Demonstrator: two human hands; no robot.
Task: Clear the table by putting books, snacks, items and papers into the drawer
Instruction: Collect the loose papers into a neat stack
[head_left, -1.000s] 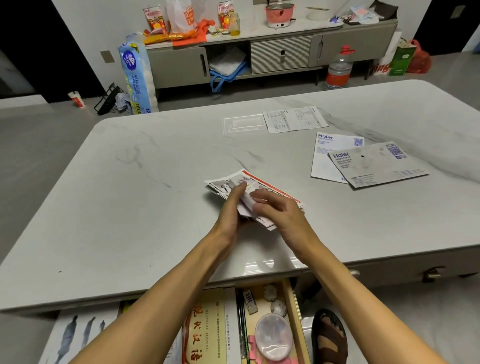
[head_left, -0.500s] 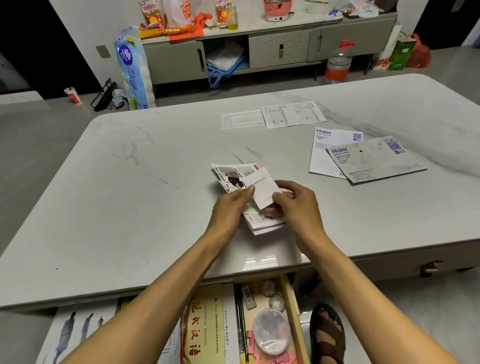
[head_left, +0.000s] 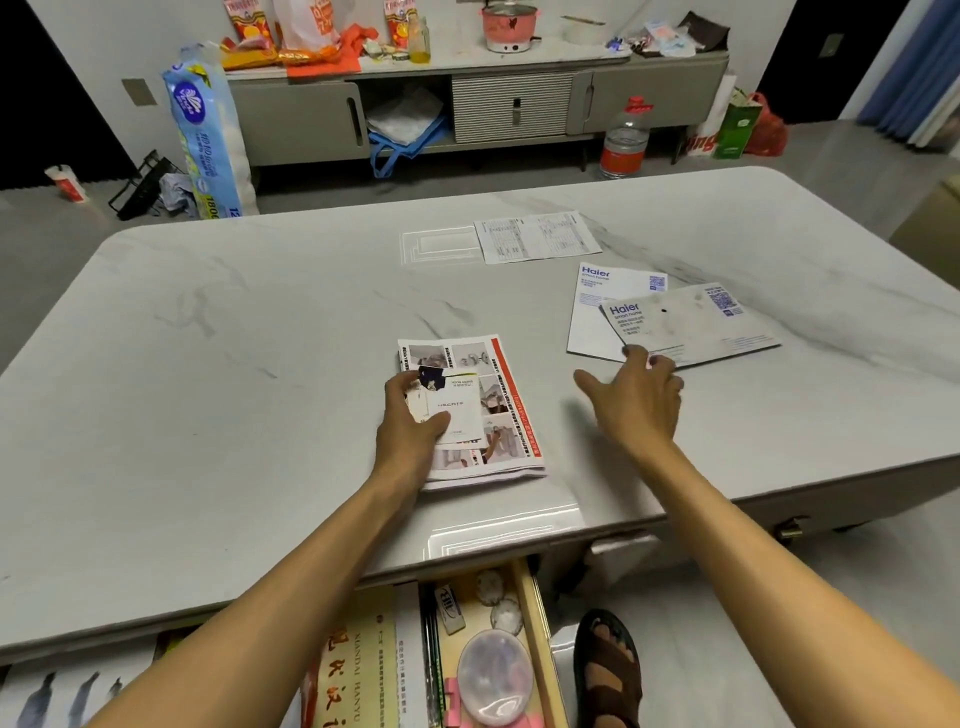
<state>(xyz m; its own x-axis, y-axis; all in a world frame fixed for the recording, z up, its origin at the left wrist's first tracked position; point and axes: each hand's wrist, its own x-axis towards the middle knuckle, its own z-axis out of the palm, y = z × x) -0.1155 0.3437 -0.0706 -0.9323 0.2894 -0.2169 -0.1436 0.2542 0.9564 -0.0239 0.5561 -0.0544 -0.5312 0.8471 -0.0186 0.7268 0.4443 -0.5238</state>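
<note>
A stack of leaflets (head_left: 498, 405) with a red edge lies on the white marble table (head_left: 208, 364), a small white card on top. My left hand (head_left: 415, 421) grips the stack's left side, thumb on the card. My right hand (head_left: 636, 395) is off the stack, fingers spread, fingertips at the near edge of two overlapping Haier envelopes (head_left: 691, 325). A printed sheet (head_left: 537, 236) lies further back. Below the table's front edge the drawer (head_left: 532, 623) stands open, with a book, pens and a round plastic lid inside.
A long cabinet (head_left: 509, 104) loaded with snacks and a pot stands against the far wall. A water bottle (head_left: 626, 140) and a tissue pack (head_left: 208, 135) stand on the floor. My sandalled foot (head_left: 608, 670) is beside the drawer.
Both hands were sorting the leaflets; now the stack lies squared under my left hand. My right hand has let go and moved right to the envelopes.
</note>
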